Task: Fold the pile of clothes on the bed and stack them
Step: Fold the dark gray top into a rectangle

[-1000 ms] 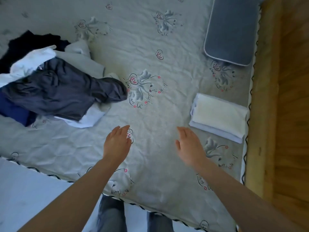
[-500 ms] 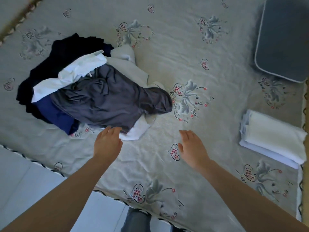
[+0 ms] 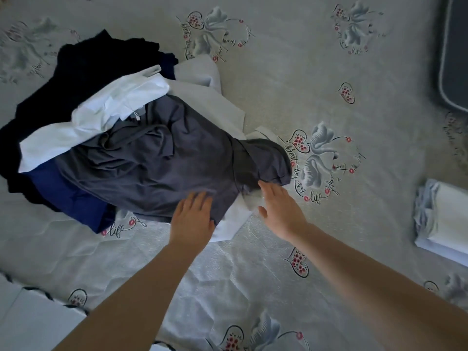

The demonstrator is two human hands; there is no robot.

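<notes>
A loose pile of clothes lies on the left of the bed. On top is a dark grey shirt point(image 3: 157, 163), with a white garment point(image 3: 111, 107), a black one point(image 3: 83, 64), a blue one point(image 3: 68, 198) and a pale grey one point(image 3: 202, 79) under and around it. My left hand point(image 3: 192, 219) rests flat, fingers straight, on the near hem of the grey shirt. My right hand point(image 3: 281, 209) reaches with straight fingers to the shirt's right sleeve, over a white piece point(image 3: 233, 221). A folded stack of pale clothes point(image 3: 445, 221) sits at the right edge.
The bed sheet point(image 3: 316, 84) is light grey with swan and heart prints. A dark grey pillow point(image 3: 455, 46) lies at the top right. The bed's near edge and white floor point(image 3: 33, 323) show at bottom left.
Both hands have moved forward and left onto the pile. The view has swung left, so the pile sits nearer the middle and the folded stack at the right edge.
</notes>
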